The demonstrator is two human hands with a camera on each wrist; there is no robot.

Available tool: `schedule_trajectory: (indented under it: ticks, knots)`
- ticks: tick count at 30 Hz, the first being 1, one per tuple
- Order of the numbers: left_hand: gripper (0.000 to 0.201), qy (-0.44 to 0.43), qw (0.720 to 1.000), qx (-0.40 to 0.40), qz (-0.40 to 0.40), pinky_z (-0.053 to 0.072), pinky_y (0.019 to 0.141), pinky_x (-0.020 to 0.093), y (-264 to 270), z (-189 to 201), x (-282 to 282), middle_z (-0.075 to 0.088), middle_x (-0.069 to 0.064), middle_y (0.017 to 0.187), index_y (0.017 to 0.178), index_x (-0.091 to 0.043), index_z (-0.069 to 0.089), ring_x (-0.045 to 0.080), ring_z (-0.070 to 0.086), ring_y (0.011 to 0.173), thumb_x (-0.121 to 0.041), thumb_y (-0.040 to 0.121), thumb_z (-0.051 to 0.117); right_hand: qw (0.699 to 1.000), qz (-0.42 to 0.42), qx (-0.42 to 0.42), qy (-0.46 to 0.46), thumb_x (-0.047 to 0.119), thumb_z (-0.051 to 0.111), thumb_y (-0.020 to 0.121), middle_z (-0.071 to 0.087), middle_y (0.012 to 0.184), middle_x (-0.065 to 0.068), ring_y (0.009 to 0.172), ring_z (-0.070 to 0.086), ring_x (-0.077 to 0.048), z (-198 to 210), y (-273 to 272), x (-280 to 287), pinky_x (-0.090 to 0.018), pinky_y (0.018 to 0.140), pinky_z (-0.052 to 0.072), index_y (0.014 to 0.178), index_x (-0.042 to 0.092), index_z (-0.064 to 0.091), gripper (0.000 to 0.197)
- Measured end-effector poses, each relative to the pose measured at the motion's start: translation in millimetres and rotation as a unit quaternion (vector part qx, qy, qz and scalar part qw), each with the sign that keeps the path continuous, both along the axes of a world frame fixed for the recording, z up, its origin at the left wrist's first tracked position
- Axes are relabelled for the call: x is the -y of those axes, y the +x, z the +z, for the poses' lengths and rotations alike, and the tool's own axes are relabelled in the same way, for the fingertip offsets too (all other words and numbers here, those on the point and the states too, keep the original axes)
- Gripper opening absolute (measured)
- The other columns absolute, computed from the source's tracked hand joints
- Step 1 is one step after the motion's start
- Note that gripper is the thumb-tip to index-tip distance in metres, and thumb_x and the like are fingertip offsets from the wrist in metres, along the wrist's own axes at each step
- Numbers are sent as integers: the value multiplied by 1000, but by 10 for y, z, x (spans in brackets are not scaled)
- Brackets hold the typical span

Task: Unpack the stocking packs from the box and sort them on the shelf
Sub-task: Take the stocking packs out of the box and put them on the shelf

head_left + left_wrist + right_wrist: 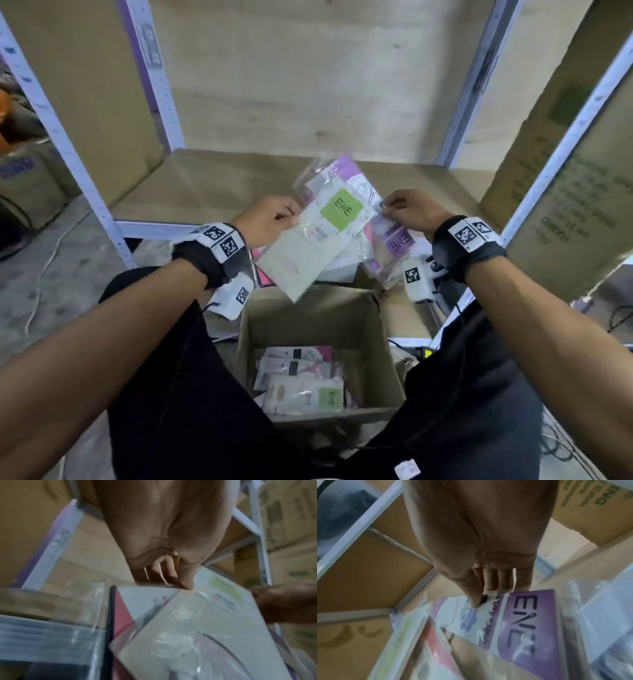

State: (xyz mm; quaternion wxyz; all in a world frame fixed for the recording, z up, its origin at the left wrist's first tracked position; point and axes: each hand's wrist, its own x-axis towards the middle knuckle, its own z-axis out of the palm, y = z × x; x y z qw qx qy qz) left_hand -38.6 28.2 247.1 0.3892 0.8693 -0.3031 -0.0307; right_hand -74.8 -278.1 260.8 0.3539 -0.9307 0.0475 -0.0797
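I hold a fan of stocking packs above the open cardboard box. My left hand pinches the left edge of the top pack with a green ENE label, its thumb pressing on that pack. My right hand pinches a purple ENE pack at the fan's right side; in the right wrist view its thumb lies on the purple pack. Several more packs lie in the bottom of the box. The brown shelf board lies just beyond the hands.
White slotted uprights frame the shelf, with a plywood back. Large cardboard cartons stand at the left and right. A white cable runs over the concrete floor at left. My dark-clothed knees flank the box.
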Motion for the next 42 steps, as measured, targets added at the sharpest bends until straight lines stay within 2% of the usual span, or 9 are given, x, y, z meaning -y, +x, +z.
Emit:
schedule_trajectory:
  ticks: [5, 9, 14, 20, 26, 29, 33, 37, 42]
  knots:
    - [21, -115, 988, -53, 84, 48, 85, 21, 341, 156, -126, 66, 15, 114, 118, 5, 59, 17, 57, 101, -3, 99, 56, 995, -54, -14, 82, 11, 63, 93, 59, 78, -2, 66, 53, -14, 151, 134, 85, -26, 61, 45, 90, 12, 63, 4]
    - [29, -185, 969, -85, 136, 45, 109, 46, 665, 112, -192, 62, 21, 132, 128, -1, 57, 28, 59, 117, -1, 99, 54, 966, -106, -39, 231, 9, 62, 95, 59, 76, -4, 67, 57, -18, 115, 322, 62, -34, 70, 52, 88, 11, 62, 7]
    - [33, -238, 938, -136, 210, 49, 103, 55, 1106, -89, -246, 67, 16, 124, 118, -19, 64, 37, 63, 118, 4, 97, 51, 939, -129, -68, 313, 6, 63, 94, 64, 81, -8, 68, 61, -20, 38, 677, -39, -30, 57, 50, 82, 11, 58, 14]
    - [38, -226, 916, -195, 269, 50, 103, 53, 1675, -277, -358, 67, 19, 126, 128, -8, 62, 38, 63, 116, 6, 96, 47, 935, -111, -118, 316, 4, 61, 95, 66, 83, -10, 70, 62, -21, -97, 1201, -291, -32, 61, 52, 90, 6, 60, 5]
    - [37, -208, 902, -193, 326, 52, 99, 45, 2092, -345, -514, 67, 22, 122, 124, -3, 64, 37, 65, 109, 9, 94, 45, 944, -83, -143, 286, 5, 66, 92, 60, 76, -12, 63, 58, -22, -231, 1803, -578, -29, 59, 50, 76, 4, 58, 17]
    - [35, -190, 889, -176, 378, 50, 100, 35, 2295, -386, -638, 68, 16, 123, 125, -5, 66, 31, 64, 107, 0, 92, 55, 956, -70, -142, 245, 5, 70, 89, 59, 76, -13, 68, 57, -25, -309, 2124, -776, -35, 69, 49, 74, 6, 58, 19]
    - [58, -185, 885, -171, 391, 46, 107, 34, 2555, -435, -859, 61, 9, 137, 140, -11, 55, 26, 59, 124, -14, 85, 74, 975, -70, -111, 181, 13, 74, 85, 65, 89, -12, 78, 65, -29, -379, 2509, -1095, -45, 79, 58, 99, 10, 53, 26]
    - [77, -183, 907, -167, 341, 46, 108, 47, 2812, -501, -1070, 56, 18, 141, 146, 1, 42, 32, 57, 125, 10, 78, 76, 981, -57, -93, 161, 13, 75, 83, 66, 90, -8, 65, 61, -18, -394, 2790, -1401, -28, 49, 48, 114, 8, 54, 38]
    - [58, -135, 906, -123, 382, 48, 106, 46, 3118, -536, -1331, 65, 16, 131, 135, -3, 57, 31, 62, 120, 7, 80, 72, 982, -1, -115, 148, 9, 73, 83, 66, 115, -15, 102, 65, -27, -427, 3107, -1698, -39, 89, 55, 127, 4, 53, 48]
